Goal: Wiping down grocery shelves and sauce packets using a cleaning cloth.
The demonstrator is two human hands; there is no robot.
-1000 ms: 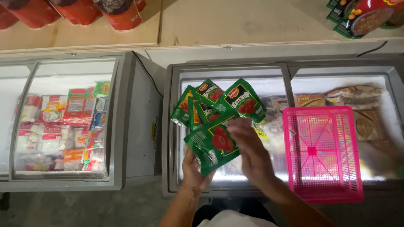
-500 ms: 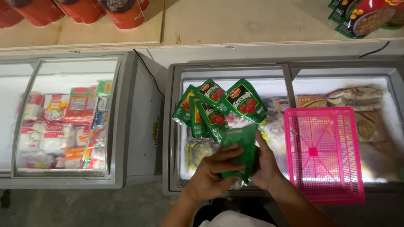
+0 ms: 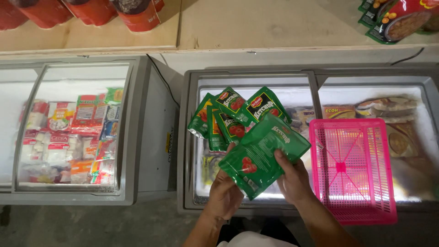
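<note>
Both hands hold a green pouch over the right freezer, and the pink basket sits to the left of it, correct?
Not quite. The head view shows both hands, left and right, holding the green pouch over the right freezer, but the pink basket sits to the right of the pouch, not the left.
</note>
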